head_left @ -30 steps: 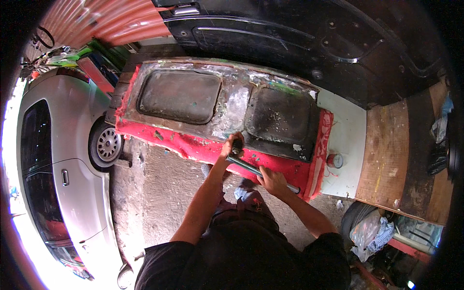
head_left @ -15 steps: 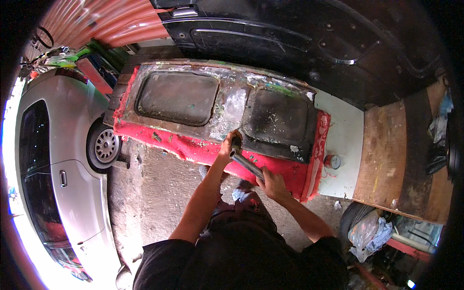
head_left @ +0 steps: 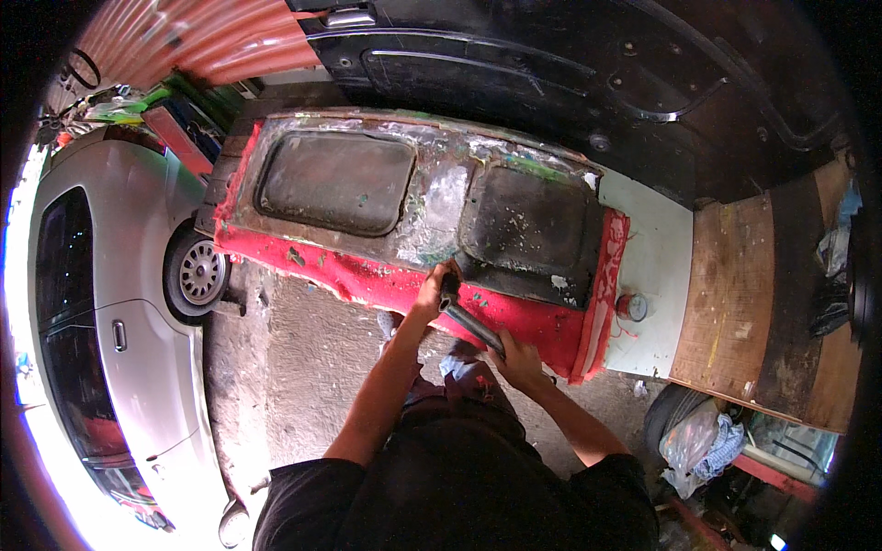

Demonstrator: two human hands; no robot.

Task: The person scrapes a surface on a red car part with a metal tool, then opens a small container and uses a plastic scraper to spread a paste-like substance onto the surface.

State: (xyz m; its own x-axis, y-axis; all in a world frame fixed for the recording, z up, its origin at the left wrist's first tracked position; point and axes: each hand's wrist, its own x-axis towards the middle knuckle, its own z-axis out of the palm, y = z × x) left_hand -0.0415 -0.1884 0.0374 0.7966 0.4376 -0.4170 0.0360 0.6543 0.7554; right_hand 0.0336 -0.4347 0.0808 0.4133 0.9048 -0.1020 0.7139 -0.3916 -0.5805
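My left hand [head_left: 435,286] is closed at the near edge of a worn metal vehicle panel [head_left: 441,207], its fingers around a dark stubby piece [head_left: 450,283]. My right hand [head_left: 519,364] grips the lower end of a grey metal bar [head_left: 476,326], round like a tube. The bar slants up and left, and its upper end meets the dark piece by my left hand. Whether the two are one tool, I cannot tell. The panel has two recessed rectangles and patchy, stripped paint. It lies on a red cloth [head_left: 358,275] dotted with paint flakes.
A silver car [head_left: 152,358] stands at the left with its wheel [head_left: 197,273]. Behind the panel rises a large black vehicle body panel [head_left: 514,87]. A small can [head_left: 632,307] sits on a white surface [head_left: 654,266] beside wooden boards [head_left: 726,285]. A tyre [head_left: 666,413] and plastic bags lie at lower right.
Both hands have shifted slightly toward me, and the bar's upper end has dropped a little. Their grips look the same.
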